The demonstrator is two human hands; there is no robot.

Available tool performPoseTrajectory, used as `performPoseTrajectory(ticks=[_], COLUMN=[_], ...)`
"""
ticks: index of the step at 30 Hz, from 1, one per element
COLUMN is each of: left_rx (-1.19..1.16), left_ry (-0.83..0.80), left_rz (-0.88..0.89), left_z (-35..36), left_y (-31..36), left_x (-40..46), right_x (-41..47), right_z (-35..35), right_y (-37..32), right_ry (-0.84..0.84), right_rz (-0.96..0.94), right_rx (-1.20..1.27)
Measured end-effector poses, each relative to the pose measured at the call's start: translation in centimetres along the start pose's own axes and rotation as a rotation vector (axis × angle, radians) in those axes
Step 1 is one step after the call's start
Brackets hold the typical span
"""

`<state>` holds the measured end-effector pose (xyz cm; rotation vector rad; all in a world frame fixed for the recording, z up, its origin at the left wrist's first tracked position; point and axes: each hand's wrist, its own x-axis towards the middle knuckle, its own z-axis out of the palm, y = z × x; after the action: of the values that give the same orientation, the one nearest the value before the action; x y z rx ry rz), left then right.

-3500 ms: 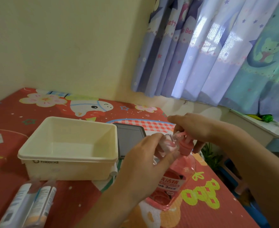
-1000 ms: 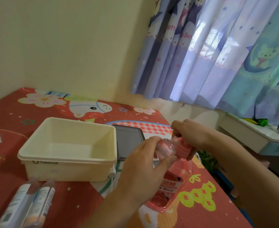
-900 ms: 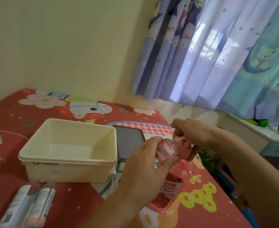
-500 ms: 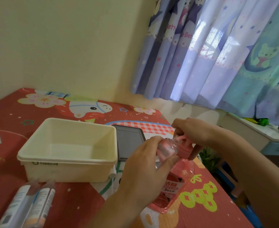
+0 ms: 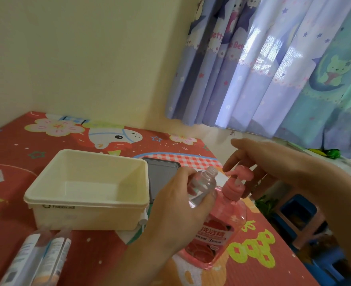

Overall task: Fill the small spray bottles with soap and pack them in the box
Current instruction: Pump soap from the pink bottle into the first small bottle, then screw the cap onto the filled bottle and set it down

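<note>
One head-worn camera looks forward and down, close over the hands (image 5: 182,209) at a table (image 5: 100,252), its view tilted, facing a wall corner and curtain (image 5: 273,69).

Right hand: your right hand (image 5: 273,162) has lifted off the pump head (image 5: 239,174), fingers spread.
Small bottle: its open neck (image 5: 211,172) is now uncovered.

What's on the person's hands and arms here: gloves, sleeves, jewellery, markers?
Nothing visible. Both the left hand and right hand are bare, with no gloves, rings or tape on the fingers. Both forearms are uncovered as far as the frame shows; no sleeve cuff, watch or bracelet is in view. Anything further up the arms is out of frame.
</note>
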<state>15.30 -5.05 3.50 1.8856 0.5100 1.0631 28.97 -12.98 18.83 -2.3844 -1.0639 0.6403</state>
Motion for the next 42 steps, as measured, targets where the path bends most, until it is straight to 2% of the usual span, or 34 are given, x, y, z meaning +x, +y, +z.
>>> performPoseTrajectory(ticks=[4, 7, 12, 24, 33, 36, 38, 40, 42], left_rx=[-0.008, -0.015, -0.029, -0.034, -0.049, -0.04, -0.034, -0.024, -0.02], left_ry=[0.033, 0.046, 0.073, 0.05, 0.122, 0.145, 0.157, 0.169, 0.178], left_rz=[-0.011, -0.025, -0.02, -0.07, -0.046, -0.058, -0.07, -0.075, -0.08], left_z=[-0.5, -0.9, -1.4, -4.4, -6.7, -7.5, -7.9, -8.4, -8.7], left_y=[-0.2, -0.4, -0.3, -2.1, -2.5, -2.7, -2.9, -3.1, -3.2], left_x=[0.4, 0.6, 0.8, -0.6, -1.3, -1.6, -1.9, -2.1, -2.4], right_x=[-0.5, -0.4, 0.1, 1.9, 1.9, 1.3, 0.5, -0.1, -0.3], right_z=[-0.2, 0.3, 0.9, -0.8, -0.8, -0.4, 0.2, 1.4, 3.7], right_y=[1.0, 1.7, 2.5, 4.5, 5.2, 5.0, 4.4, 3.7, 3.5], right_ry=[-0.067, -0.113, -0.003, 0.145, 0.097, 0.164, 0.27, 0.427, 0.554], right_rz=[-0.094, -0.213, -0.315, -0.237, -0.145, -0.191, -0.273, -0.427, -0.637], right_rx=[-0.018, -0.251, -0.337, -0.514, -0.544, -0.662, -0.728, -0.794, -0.719])
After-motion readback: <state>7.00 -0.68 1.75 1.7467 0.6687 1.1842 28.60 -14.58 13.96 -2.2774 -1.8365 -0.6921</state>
